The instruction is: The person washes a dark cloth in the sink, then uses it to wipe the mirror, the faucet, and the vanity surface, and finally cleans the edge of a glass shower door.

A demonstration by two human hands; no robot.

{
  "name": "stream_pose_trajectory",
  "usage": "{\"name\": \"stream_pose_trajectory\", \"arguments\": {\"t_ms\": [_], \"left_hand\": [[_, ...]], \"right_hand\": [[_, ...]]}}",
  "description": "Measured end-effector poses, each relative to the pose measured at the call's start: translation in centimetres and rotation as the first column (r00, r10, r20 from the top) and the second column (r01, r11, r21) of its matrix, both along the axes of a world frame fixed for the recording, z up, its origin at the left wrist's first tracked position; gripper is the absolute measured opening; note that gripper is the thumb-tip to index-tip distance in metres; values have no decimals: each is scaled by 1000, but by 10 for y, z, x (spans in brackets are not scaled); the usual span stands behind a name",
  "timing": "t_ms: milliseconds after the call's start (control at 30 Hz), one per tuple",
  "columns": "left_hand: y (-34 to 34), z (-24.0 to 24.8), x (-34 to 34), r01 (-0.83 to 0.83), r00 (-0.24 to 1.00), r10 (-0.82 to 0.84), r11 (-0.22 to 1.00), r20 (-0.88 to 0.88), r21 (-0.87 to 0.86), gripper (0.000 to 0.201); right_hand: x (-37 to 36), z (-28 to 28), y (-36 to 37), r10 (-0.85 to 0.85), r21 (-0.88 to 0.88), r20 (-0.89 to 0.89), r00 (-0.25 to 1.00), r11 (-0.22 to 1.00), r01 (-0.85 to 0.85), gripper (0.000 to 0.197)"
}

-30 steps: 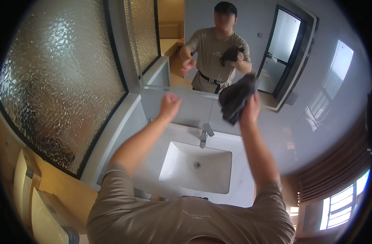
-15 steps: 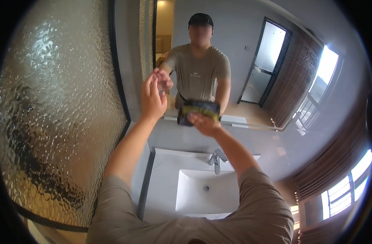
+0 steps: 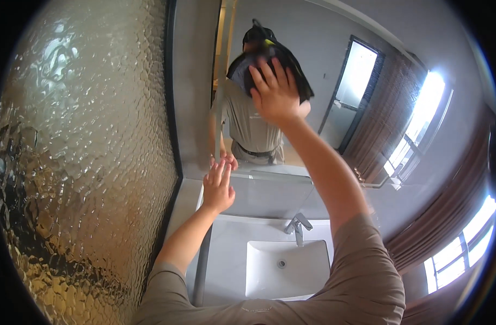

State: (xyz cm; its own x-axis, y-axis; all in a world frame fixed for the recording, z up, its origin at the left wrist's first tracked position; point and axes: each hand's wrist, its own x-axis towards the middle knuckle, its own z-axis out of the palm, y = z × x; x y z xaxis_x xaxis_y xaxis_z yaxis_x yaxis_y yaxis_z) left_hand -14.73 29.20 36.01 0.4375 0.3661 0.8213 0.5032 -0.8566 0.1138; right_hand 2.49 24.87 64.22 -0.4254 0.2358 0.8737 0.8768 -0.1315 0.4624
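A dark cloth with a yellow-green patch (image 3: 269, 70) lies against the upper part of the mirror (image 3: 318, 32). My right hand (image 3: 277, 92) holds it there under spread fingers, the palm toward the glass. Lower down on the left, my left hand (image 3: 218, 187) is open and empty, its fingers stretched up by the mirror's lower left edge. Whether those fingertips touch the mirror I cannot tell. My reflection stands in the glass, its head mostly covered by the cloth.
Below my arms is a white washbasin (image 3: 288, 268) set in a pale counter (image 3: 226, 260), with a chrome faucet (image 3: 298, 226) behind it. A textured glass panel (image 3: 91, 135) in a dark frame stands close on the left. Brown curtains (image 3: 437, 216) and a window (image 3: 465, 249) are at right.
My right hand has slid the cloth upward over the mirror, and the cloth now looks more spread out. The left hand has dropped toward the mirror's lower edge.
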Motion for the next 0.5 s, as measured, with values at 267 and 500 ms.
{"name": "stream_pose_trajectory", "arguments": {"t_ms": [267,500], "left_hand": [[27,-12,-9,-16,974,62,979,218,-204,73],[13,-19,-10,156,956,-83,957,282,-247,90]], "right_hand": [[16,-250,38,157,-809,-86,984,566,-161,34],[-24,-65,19,111,-407,-37,993,906,-116,45]]}}
